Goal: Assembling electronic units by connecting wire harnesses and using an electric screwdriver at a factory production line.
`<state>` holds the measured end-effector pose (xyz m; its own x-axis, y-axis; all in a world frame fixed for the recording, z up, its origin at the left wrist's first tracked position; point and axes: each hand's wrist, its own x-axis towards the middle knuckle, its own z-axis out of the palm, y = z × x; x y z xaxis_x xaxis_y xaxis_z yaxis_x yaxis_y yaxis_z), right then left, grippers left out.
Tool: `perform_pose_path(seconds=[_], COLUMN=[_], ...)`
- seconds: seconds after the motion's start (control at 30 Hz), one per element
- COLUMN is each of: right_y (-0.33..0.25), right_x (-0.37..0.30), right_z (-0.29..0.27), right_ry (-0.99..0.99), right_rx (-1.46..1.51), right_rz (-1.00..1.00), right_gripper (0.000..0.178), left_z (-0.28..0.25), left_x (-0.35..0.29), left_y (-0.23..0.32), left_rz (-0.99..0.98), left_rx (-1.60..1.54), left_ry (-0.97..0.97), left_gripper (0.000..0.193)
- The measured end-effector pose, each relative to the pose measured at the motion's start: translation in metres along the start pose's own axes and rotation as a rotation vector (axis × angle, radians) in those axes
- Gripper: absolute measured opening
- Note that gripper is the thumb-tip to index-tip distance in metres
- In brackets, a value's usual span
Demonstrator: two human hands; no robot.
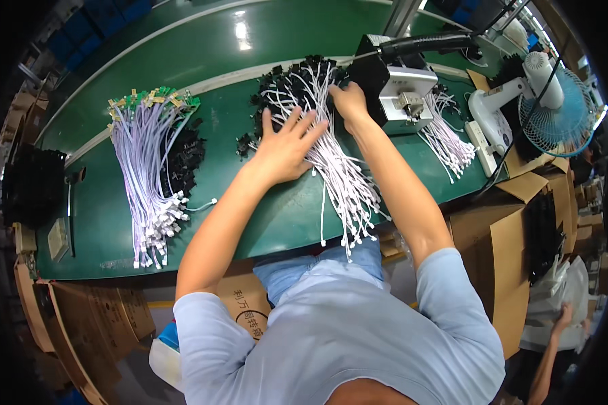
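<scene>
A large bundle of white cables [344, 179] with small white plugs at the near end and black parts [287, 84] at the far end lies before me on the green table. My left hand [287, 150] rests on the bundle's left side, fingers spread. At its upper right, beside the black ends, is my right hand [350, 102], with fingers curled inward; what is between them is hidden. Close to that hand stands a black and white bench machine [405, 98] with a metal fitting on its front.
Left on the table [250, 229] lies another bundle of pale cables [138, 155] with green ends, beside black parts [184, 158]. Further right are a smaller cable bunch [449, 138], a power strip [481, 148] and a blue fan [557, 111]. Open cardboard boxes [510, 263] flank the table; another person's arm [550, 351] shows lower right.
</scene>
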<state>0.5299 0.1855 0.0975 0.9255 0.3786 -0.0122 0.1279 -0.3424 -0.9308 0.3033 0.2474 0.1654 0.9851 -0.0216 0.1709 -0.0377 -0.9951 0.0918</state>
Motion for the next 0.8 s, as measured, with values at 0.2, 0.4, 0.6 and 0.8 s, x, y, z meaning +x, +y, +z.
perform_pose_path(seconds=[0.2,0.4,0.6,0.8], right_y=[-0.030,-0.045,-0.034,-0.008], right_x=[0.016,-0.041,-0.116,-0.130], right_z=[0.028,-0.030,-0.099,-0.132], right_ry=[-0.297,-0.322,-0.355,-0.365], right_rx=[0.037,-0.309,-0.307,-0.265], right_rz=[-0.099,-0.325,-0.318,-0.250], right_gripper=[0.072,0.054,0.034,0.033], left_z=[0.020,0.018,-0.002,0.000], left_x=[0.007,-0.007,0.033,0.081], left_y=[-0.006,-0.020,-0.014,-0.001], left_rz=[0.016,0.123,0.257,0.280], left_rx=[-0.017,0.094,0.304,0.212], left_ry=[0.081,0.239,-0.021,-0.449], left_gripper=[0.067,0.040,0.081,0.056])
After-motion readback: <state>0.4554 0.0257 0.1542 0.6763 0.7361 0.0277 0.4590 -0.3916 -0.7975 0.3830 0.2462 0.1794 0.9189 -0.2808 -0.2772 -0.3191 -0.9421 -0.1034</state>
